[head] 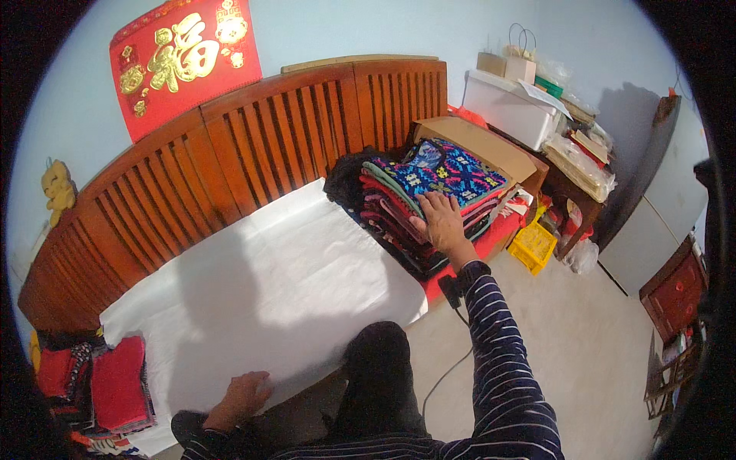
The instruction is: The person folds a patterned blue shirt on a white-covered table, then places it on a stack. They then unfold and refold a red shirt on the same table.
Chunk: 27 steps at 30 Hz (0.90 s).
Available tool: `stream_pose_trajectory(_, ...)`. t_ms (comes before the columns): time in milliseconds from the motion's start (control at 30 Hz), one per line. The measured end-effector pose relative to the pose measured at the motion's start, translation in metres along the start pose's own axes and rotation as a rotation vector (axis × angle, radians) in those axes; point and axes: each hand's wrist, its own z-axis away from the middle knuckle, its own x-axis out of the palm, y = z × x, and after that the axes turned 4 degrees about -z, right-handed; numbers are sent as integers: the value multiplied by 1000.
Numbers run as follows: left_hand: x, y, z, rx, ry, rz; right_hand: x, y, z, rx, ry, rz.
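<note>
My right hand (440, 223) reaches out to a tall stack of folded clothes (402, 215), its fingers spread at the near edge of the top piece. That top piece is a dark blue garment (443, 172) with a bright multicoloured pattern. Below it lie green, red, maroon and black folded fabrics. My left hand (244, 397) is low over the near edge of a white sheet (310, 276), holding nothing, with its fingers loosely bent. At the far left sit folded red cloths (119, 382) with dark edging.
A slatted wooden headboard (276, 138) runs behind the sheet. An open cardboard box (489, 146) stands behind the stack, near a white lidded box (509, 106). On the floor are a yellow plastic basket (533, 246) and a black cable (440, 382). My knee (379, 368) juts against the sheet's edge.
</note>
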Motion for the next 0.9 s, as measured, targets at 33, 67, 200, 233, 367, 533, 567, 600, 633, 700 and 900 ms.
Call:
stream_pose_trajectory(33,2,-1,7,-13,8,38,1,0,0,19,-17,7)
stream_pose_trajectory(67,4,-2,12,-9,7,39,1,-1,0,17,0,3)
stream_pose_trajectory(200,6,-2,31,39,36,32,-3,-21,1,33,-42,14)
stream_pose_trajectory(233,6,-3,34,58,49,18,-3,-29,4,14,-4,35)
stream_pose_trajectory(367,0,-2,48,5,81,109,-4,-69,19,-51,31,37)
stream_pose_trajectory(533,-14,-7,76,-158,135,160,12,-127,25,-58,-152,-87)
stream_pose_trajectory(567,-17,-8,81,-131,164,142,17,-137,25,-50,-236,-100)
stream_pose_trajectory(600,-21,-11,85,-108,195,125,21,-149,29,-95,-248,-47)
stream_pose_trajectory(633,-22,-13,91,-90,224,108,24,-157,30,-90,-305,-120)
stream_pose_trajectory(700,-19,-14,91,-147,241,101,37,-164,27,-90,-493,-263)
stream_pose_trajectory(900,-11,-23,83,-233,379,146,75,-176,31,-256,-626,-399)
